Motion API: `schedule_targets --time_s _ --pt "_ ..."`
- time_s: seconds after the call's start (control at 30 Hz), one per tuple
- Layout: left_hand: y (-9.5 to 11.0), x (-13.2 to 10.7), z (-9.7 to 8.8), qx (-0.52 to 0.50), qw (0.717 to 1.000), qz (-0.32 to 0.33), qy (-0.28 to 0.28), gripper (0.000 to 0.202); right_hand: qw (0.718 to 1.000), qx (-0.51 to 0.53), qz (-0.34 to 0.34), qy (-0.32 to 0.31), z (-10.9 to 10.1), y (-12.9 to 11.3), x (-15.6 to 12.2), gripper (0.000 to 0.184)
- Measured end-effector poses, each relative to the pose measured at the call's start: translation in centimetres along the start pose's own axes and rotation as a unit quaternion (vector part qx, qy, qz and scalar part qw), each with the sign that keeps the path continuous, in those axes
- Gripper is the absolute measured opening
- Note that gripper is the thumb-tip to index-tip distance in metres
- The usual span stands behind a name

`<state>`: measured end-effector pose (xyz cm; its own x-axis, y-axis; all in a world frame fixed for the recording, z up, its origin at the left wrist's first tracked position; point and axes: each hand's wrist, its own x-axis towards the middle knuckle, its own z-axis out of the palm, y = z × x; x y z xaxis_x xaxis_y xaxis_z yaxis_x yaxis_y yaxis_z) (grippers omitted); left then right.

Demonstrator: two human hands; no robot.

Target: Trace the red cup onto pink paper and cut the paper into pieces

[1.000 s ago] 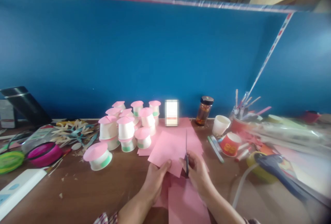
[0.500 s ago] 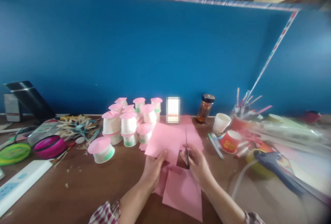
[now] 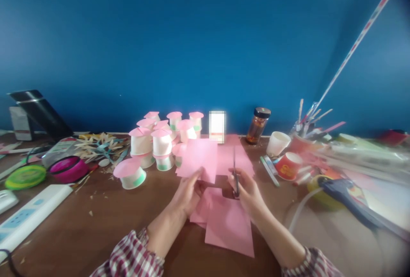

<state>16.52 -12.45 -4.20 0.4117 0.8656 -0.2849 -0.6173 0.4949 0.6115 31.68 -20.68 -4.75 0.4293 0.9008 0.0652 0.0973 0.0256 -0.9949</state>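
Between the thumb and fingers of my left hand point(image 3: 189, 192) is a sheet of pink paper point(image 3: 200, 157), raised off the table. My right hand point(image 3: 248, 189) is closed around the dark handles of a pair of scissors point(image 3: 236, 181). Their blades point away from me, to the right of the raised sheet and apart from it. Below my hands lie pink paper pieces point(image 3: 229, 228), partly overlapping. More pink paper point(image 3: 235, 157) lies flat behind the scissors.
Paper cups with pink paper tops point(image 3: 162, 142) stand in a group at the left. A jar point(image 3: 258, 125), a white cup point(image 3: 278, 144) and a red cup point(image 3: 288, 167) stand at the right. A power strip point(image 3: 33, 215) lies front left, a glue gun point(image 3: 347, 198) right.
The pink sheet in my left hand has moved left, apart from the scissors, and its held edge has turned. The view has tilted down a little.
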Motion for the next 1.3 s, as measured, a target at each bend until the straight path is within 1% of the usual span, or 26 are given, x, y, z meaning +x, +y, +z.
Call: schedule_targets --time_s 0.07,0.17,0.23,0.33,0.4,0.53,0.6,0.67,0.73,0.83,0.9,1.0,1.13,1.2,1.3 --pt "0.4 0.1 0.0 -0.03 0.999 -0.015 -0.011 0.005 1.0 0.009 0.009 0.001 0.0 0.1 0.1 0.042" --pt "1.0 0.0 -0.1 -0.073 0.996 -0.034 -0.032 0.005 1.0 0.02 0.016 -0.002 0.0 0.2 0.2 0.043" --pt "1.3 -0.1 -0.2 -0.081 0.993 -0.051 -0.064 0.005 0.999 0.033 0.019 -0.011 0.1 0.3 0.2 0.043" --pt "1.4 -0.4 -0.3 -0.075 0.985 -0.078 -0.131 0.007 0.998 0.052 0.015 -0.021 0.1 0.4 0.2 0.043" --pt "1.4 -0.5 -0.3 -0.086 0.982 -0.087 -0.146 0.006 0.998 0.051 0.011 -0.021 0.1 0.5 0.2 0.042" --pt "1.3 -0.6 -0.2 -0.1 0.983 -0.115 -0.106 0.002 0.999 0.046 0.005 -0.025 0.0 0.6 0.3 0.04" --pt "1.1 -0.7 0.0 -0.076 0.985 -0.113 -0.106 0.006 0.999 0.044 0.002 -0.026 -0.1 0.7 0.3 0.039" --pt "0.7 -0.8 0.2 -0.029 0.991 -0.065 -0.109 0.009 0.999 0.039 0.001 -0.024 -0.1 0.6 0.3 0.039" --pt "0.3 -0.9 0.3 0.023 0.995 -0.002 -0.096 0.014 0.999 0.033 -0.003 -0.021 0.0 0.5 0.2 0.038" --pt "-0.2 -0.8 0.3 0.087 0.993 0.055 -0.052 0.03 1.0 0.004 -0.008 -0.008 0.1 0.1 0.0 0.037" --pt "-0.3 -0.5 0.1 0.112 0.99 0.086 -0.017 0.039 1.0 -0.01 -0.009 -0.002 0.2 0.0 0.0 0.038" --pt "-0.3 -0.1 -0.5 0.131 0.985 0.109 0.024 0.044 1.0 -0.002 -0.01 -0.007 0.2 0.0 -0.1 0.04" --pt "-0.5 0.2 -0.7 0.181 0.977 0.106 0.049 0.044 1.0 0.0 -0.004 0.0 0.2 0.0 0.0 0.041" --pt "-0.7 0.6 -0.1 0.218 0.967 0.116 0.066 0.041 1.0 0.014 -0.005 0.022 0.3 -0.2 0.0 0.04" --pt "-1.0 2.0 1.6 0.253 0.953 0.146 0.082 0.036 0.995 0.066 -0.008 0.068 0.2 -0.5 0.0 0.039"
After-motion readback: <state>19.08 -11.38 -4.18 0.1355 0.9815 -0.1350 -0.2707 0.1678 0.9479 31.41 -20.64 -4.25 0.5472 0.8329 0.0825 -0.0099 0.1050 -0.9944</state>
